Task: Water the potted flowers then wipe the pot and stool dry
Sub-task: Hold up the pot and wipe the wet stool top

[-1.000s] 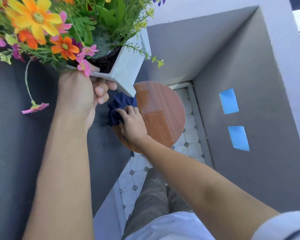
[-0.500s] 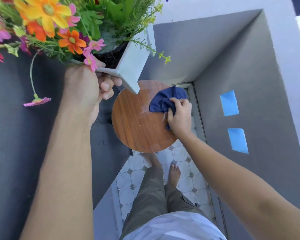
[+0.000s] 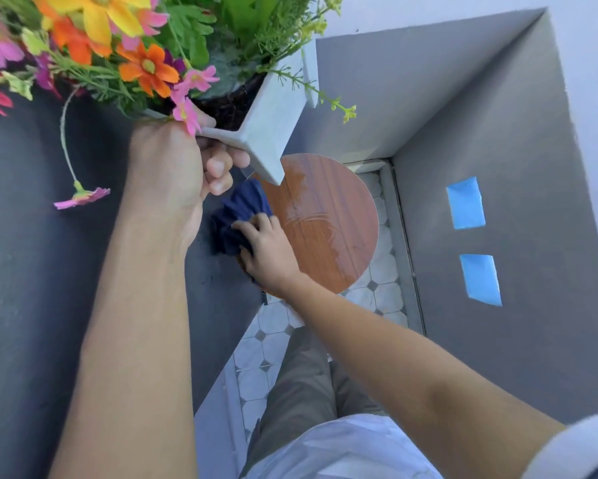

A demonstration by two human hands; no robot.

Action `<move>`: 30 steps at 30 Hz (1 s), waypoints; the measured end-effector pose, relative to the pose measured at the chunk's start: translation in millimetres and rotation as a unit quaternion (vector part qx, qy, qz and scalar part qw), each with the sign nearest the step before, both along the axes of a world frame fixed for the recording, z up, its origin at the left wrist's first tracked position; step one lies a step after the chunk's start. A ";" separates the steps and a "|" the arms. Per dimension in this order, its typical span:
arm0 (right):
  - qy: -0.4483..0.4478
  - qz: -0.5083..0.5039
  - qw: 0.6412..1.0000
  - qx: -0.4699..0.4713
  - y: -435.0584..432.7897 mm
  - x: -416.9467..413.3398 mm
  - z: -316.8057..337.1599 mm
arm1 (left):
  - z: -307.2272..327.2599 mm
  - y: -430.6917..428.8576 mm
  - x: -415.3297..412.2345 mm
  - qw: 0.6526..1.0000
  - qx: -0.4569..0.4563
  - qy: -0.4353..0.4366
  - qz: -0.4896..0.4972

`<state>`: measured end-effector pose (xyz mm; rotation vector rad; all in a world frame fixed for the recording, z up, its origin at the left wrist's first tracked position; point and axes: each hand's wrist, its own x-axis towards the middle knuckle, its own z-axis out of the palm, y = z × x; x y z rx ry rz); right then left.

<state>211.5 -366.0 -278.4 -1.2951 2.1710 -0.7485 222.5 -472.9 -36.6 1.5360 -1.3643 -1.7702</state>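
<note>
My left hand (image 3: 178, 164) grips the near rim of a white square pot (image 3: 269, 133) and holds it in the air above the stool, tilted. The pot is full of orange, yellow and pink flowers (image 3: 145, 65) with green leaves. Below it stands a round wooden stool (image 3: 328, 219) whose top shows wet streaks. My right hand (image 3: 266, 247) presses a dark blue cloth (image 3: 238, 216) on the stool's left edge. The pot's lower corner hides part of the stool top.
Dark grey walls (image 3: 498, 340) close in on the left and right, and a grey wall stands behind the stool. Two blue tape patches (image 3: 465, 203) are stuck on the right wall. White tiled floor (image 3: 384, 288) and my legs (image 3: 301, 385) show below.
My right hand has swept the blue cloth from the stool's right side back to its left edge. The pot stays lifted in my left hand.
</note>
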 end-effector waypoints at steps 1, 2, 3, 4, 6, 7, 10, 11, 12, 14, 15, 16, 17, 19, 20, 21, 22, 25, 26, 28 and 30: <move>-0.005 0.000 1.000 -0.004 19.5 3.9 -1.5 | -1.1 -0.6 1.3 1.000 0.000 0.002 0.004; -0.007 -0.005 1.000 -0.005 40.6 5.3 -1.3 | -1.3 -1.0 1.8 1.000 0.002 0.000 0.008; -0.006 -0.016 1.000 -0.003 62.1 4.3 -0.7 | -0.5 -2.0 1.4 1.000 0.005 0.003 0.007; -0.001 -0.030 1.000 0.000 83.2 0.7 0.0 | 0.7 -2.7 1.0 1.000 0.002 0.004 0.004; 0.010 -0.070 0.998 0.007 120.5 -14.4 0.9 | 2.1 -5.1 -3.2 1.000 0.000 -0.022 -0.007; 0.015 -0.096 0.995 0.012 134.5 -24.7 1.1 | 2.8 -6.1 -6.0 0.999 0.000 -0.044 -0.014; 0.017 -0.178 0.983 0.029 154.9 -60.3 0.0 | 2.2 -4.3 -12.2 0.999 0.005 -0.053 -0.008; 0.019 -0.203 0.978 0.031 153.9 -71.6 -0.5 | 0.2 -3.7 -13.4 0.999 0.005 -0.050 -0.005; 0.022 -0.225 0.974 0.030 148.9 -81.6 -1.0 | -1.7 -2.2 -13.8 0.999 0.006 -0.050 0.001; 0.025 -0.256 0.966 0.025 127.2 -96.8 -3.5 | -6.3 -2.4 -14.1 0.998 0.006 -0.056 0.009; 0.025 -0.265 0.964 0.025 111.1 -101.1 -3.9 | -7.2 -1.2 -14.4 0.998 0.006 -0.055 0.014; 0.022 -0.270 0.962 0.026 94.3 -102.5 -4.1 | -8.1 2.4 -16.1 0.999 0.007 -0.044 0.016; 0.015 -0.272 0.962 0.028 77.2 -100.4 -4.6 | -7.4 8.6 -17.9 1.000 0.010 -0.026 0.012; -0.003 -0.258 0.966 0.030 49.1 -84.1 -3.1 | -5.6 25.9 -21.0 1.000 0.011 0.007 0.003; -0.008 -0.239 0.971 0.029 41.6 -71.3 -2.1 | -5.8 34.5 -22.6 1.000 0.012 0.012 0.006; -0.007 -0.210 0.977 0.028 39.3 -57.1 -1.2 | -7.6 41.9 -23.7 1.000 0.014 0.013 0.011; -0.001 -0.172 0.985 0.021 42.9 -43.1 -1.6 | -9.2 49.0 -24.2 1.000 0.016 0.011 0.019; 0.004 -0.063 0.998 0.004 70.9 -17.8 -4.9 | -17.6 62.5 -19.7 0.999 0.026 0.004 0.043; 0.003 -0.048 0.999 0.001 83.3 -18.0 -6.1 | -20.7 68.8 -18.0 0.998 0.028 0.005 0.048; 0.003 -0.066 0.998 0.002 106.8 -26.5 -6.8 | -27.4 83.0 -14.7 0.998 0.031 0.003 0.057; 0.006 -0.129 0.992 -0.002 129.5 -41.5 -7.0 | -37.2 97.3 -11.6 0.997 0.040 -0.003 0.070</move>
